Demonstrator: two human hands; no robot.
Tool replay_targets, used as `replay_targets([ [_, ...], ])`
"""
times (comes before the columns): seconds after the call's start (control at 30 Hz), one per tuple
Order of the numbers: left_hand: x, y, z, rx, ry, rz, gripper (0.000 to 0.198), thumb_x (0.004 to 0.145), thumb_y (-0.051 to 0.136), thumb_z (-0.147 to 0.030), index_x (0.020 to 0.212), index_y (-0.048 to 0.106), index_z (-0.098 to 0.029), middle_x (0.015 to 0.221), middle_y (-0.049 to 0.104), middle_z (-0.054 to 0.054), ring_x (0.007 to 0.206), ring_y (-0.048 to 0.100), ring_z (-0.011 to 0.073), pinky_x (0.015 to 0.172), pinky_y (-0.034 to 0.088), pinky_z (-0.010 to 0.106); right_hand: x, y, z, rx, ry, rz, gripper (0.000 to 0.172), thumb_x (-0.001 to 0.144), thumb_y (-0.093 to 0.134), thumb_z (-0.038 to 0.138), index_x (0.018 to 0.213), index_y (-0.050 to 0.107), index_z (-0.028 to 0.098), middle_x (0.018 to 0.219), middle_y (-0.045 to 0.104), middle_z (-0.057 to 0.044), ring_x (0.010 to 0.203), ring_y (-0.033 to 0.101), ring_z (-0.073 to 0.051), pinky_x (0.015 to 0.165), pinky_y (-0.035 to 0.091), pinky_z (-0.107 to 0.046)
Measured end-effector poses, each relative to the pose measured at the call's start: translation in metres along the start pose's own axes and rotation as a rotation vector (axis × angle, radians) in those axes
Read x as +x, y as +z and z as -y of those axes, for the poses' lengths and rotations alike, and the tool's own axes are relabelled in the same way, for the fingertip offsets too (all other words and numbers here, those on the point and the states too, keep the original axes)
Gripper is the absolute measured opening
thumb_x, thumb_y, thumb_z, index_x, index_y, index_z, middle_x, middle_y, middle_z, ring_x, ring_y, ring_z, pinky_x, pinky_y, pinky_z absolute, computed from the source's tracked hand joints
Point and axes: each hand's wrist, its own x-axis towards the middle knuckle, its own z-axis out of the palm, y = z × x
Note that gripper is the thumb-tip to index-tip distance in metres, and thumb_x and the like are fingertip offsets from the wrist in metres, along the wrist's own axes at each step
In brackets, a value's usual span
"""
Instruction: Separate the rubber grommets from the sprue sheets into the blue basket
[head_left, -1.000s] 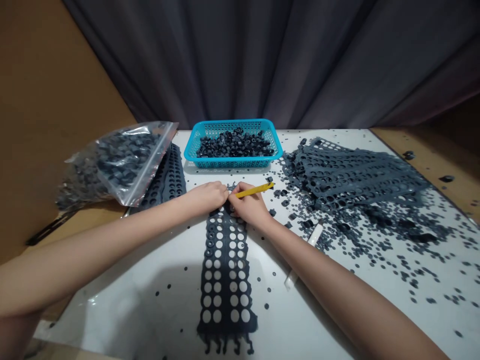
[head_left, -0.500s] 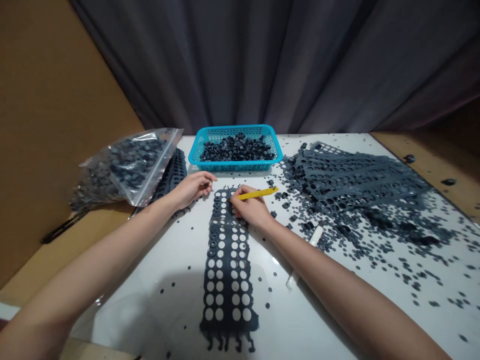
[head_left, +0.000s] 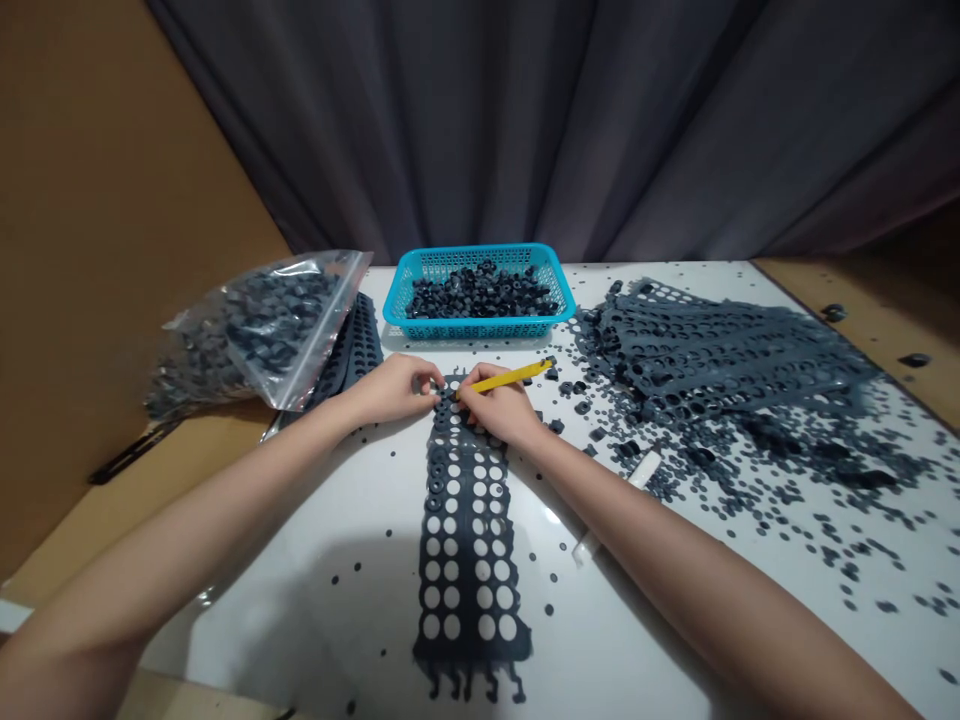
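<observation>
A long black rubber sheet point(head_left: 466, 540) with rows of round holes lies on the white table, its ragged tabs toward me. Several black ring-shaped pieces point(head_left: 436, 480) sit along its left edge. My right hand point(head_left: 498, 402) grips a slim yellow pen-like tool point(head_left: 514, 377) low down, over the far end of the sheet; the tool's tip is hidden by the fingers. At the sheet's far left edge, my left hand point(head_left: 397, 388) has thumb and forefinger pinched together. Whatever lies between those fingertips is too small to make out.
Behind the hands stands a blue basket point(head_left: 480, 327) of small black parts. A clear zip bag point(head_left: 259, 330) of parts leans on more sheets point(head_left: 360, 345) at left. Stacked punched sheets point(head_left: 720, 350) and scattered black discs cover the right side. A white stick point(head_left: 643, 470) lies beneath my right forearm.
My left hand has moved right to the sheet's edge, its fingers closing into a pinch. The right hand, still holding the yellow tool, has shifted slightly over the sheet. The view has moved a little.
</observation>
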Motion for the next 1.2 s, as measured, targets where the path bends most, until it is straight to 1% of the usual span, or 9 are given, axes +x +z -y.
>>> replay_targets([
  [0.13,0.004,-0.006,-0.01,0.301,0.195,0.093,0.022,0.076,0.056,-0.023,0.095,0.067,-0.016,0.088,0.065,0.007,0.08,0.06,0.0188,0.071,0.044,0.027,0.003,0.002,0.005,-0.153,-0.089,-0.042,0.007,0.068,0.05,0.019,0.061,0.046,0.019,0.053,0.053,0.003,0.049,0.05,-0.011,0.047,0.037,-0.021],
  [0.27,0.006,-0.002,-0.019,0.626,0.235,0.195,0.019,0.082,0.048,-0.019,0.086,0.066,-0.015,0.086,0.063,0.008,0.07,0.061,0.0172,0.06,0.044,0.025,0.006,0.004,0.007,-0.207,-0.103,-0.05,0.009,0.066,0.049,0.018,0.058,0.044,0.02,0.051,0.049,0.003,0.052,0.048,-0.012,0.05,0.036,-0.022],
  [0.37,0.004,0.008,-0.018,0.737,0.234,0.189,0.019,0.082,0.044,-0.012,0.084,0.063,-0.012,0.083,0.062,0.009,0.064,0.061,0.0162,0.056,0.043,0.026,0.005,0.003,0.007,-0.205,-0.078,-0.065,0.01,0.065,0.05,0.018,0.057,0.044,0.02,0.051,0.049,0.003,0.053,0.047,-0.012,0.05,0.035,-0.023],
  [0.5,-0.002,0.013,-0.011,0.549,0.183,0.043,0.02,0.084,0.042,-0.012,0.085,0.062,-0.012,0.082,0.064,0.009,0.067,0.061,0.018,0.06,0.044,0.027,0.003,0.003,0.005,-0.204,-0.053,-0.072,0.009,0.066,0.05,0.02,0.059,0.044,0.02,0.051,0.049,0.003,0.053,0.048,-0.013,0.049,0.035,-0.023],
  [0.67,-0.004,-0.007,-0.006,0.102,-0.052,-0.357,0.022,0.082,0.049,-0.028,0.085,0.065,-0.012,0.074,0.066,0.004,0.06,0.055,0.0136,0.06,0.042,0.024,0.002,0.002,0.002,-0.152,-0.038,-0.056,0.008,0.068,0.05,0.022,0.061,0.045,0.02,0.051,0.05,0.004,0.047,0.049,-0.011,0.047,0.036,-0.022],
  [0.7,-0.004,-0.01,-0.006,0.06,-0.067,-0.334,0.023,0.082,0.05,-0.03,0.084,0.065,-0.013,0.073,0.066,0.003,0.057,0.054,0.0125,0.059,0.041,0.024,0.001,0.001,0.001,-0.123,-0.025,-0.041,0.007,0.068,0.05,0.022,0.063,0.046,0.02,0.052,0.052,0.004,0.046,0.05,-0.011,0.047,0.037,-0.022],
  [0.87,-0.012,-0.001,-0.01,-0.027,0.03,-0.01,0.025,0.08,0.052,-0.027,0.097,0.066,-0.016,0.081,0.066,0.002,0.053,0.048,0.0094,0.055,0.038,0.022,-0.002,-0.004,-0.001,0.028,0.012,0.012,0.007,0.068,0.053,0.024,0.065,0.048,0.019,0.056,0.056,0.002,0.045,0.052,-0.011,0.045,0.039,-0.021],
  [1.1,-0.01,-0.001,-0.011,0.222,0.193,0.099,0.023,0.08,0.054,-0.026,0.097,0.066,-0.017,0.084,0.063,0.006,0.075,0.058,0.0167,0.068,0.043,0.027,-0.003,-0.002,-0.003,-0.036,-0.042,0.027,0.007,0.068,0.053,0.023,0.062,0.05,0.019,0.057,0.058,0.001,0.052,0.052,-0.012,0.048,0.038,-0.022],
  [1.2,-0.006,-0.002,-0.016,0.407,0.223,0.153,0.02,0.082,0.052,-0.025,0.095,0.065,-0.017,0.087,0.063,0.007,0.078,0.06,0.0183,0.066,0.044,0.027,-0.004,-0.002,0.0,-0.1,-0.052,0.0,0.008,0.065,0.053,0.022,0.06,0.049,0.018,0.058,0.057,0.001,0.056,0.051,-0.012,0.05,0.037,-0.022],
])
